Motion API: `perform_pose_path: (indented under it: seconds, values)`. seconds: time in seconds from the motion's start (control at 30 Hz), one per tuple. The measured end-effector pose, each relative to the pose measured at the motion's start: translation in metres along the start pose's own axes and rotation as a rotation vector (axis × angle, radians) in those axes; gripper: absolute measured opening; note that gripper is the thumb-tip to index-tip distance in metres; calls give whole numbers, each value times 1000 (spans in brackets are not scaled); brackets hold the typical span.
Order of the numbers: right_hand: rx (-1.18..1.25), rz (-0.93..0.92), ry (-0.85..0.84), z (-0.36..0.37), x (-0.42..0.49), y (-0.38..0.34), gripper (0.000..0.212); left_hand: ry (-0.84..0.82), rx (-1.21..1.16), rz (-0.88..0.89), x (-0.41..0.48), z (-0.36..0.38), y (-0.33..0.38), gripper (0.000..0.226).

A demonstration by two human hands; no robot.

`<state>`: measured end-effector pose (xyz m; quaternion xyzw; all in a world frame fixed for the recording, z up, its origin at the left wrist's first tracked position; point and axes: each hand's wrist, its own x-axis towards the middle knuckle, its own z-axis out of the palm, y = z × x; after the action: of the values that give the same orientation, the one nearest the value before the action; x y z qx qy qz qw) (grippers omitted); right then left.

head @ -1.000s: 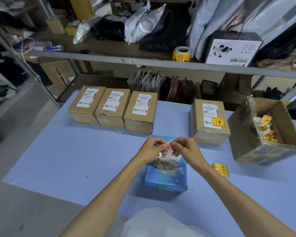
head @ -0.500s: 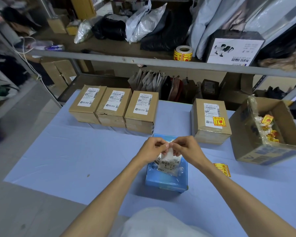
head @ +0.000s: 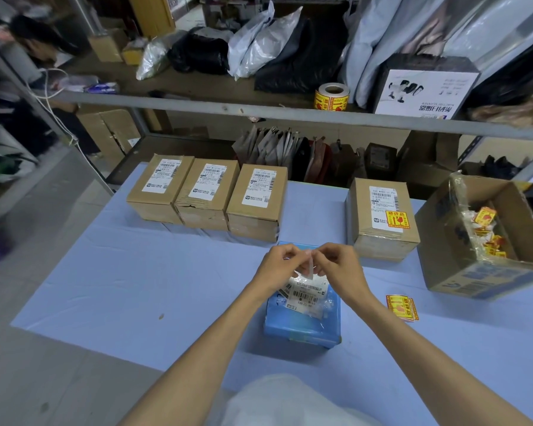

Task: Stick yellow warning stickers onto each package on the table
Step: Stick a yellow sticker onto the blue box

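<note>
Done: box (head: 382, 216) right of blue package (head: 302, 329). Bare: three boxes (head: 210, 195) left of it. Now left hand (head: 282, 267) and right hand (head: 340, 267) pinch slip (head: 310, 269) over it.

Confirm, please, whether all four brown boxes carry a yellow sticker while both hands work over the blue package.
Only one does: in the head view a yellow sticker is on the right-hand box alone. The left hand and right hand do work over the blue package.
</note>
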<state>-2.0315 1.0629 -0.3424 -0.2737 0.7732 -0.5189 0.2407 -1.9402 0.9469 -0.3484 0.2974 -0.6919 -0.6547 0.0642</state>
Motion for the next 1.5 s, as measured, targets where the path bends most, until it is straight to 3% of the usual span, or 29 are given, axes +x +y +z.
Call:
perform_pose_path:
  seconds: [0.13, 0.43, 0.63, 0.9, 1.5]
  values:
    - [-109, -81, 46, 2, -2, -4, 20, -4, -134, -23, -2, 3, 4, 33]
    - [-250, -152, 46, 3, -4, -6, 19, -38, -201, -25, -1, -1, 7, 20]
    - [-215, -146, 42, 5, -4, -10, 17, 8, -165, -40, 0, 2, 7, 22]
    - [9, -70, 28, 3, -6, -15, 21, 5, -230, -66, -2, 5, 10, 24]
    - [34, -62, 25, 3, -4, -17, 17, -11, -193, 8, 1, 1, 4, 17]
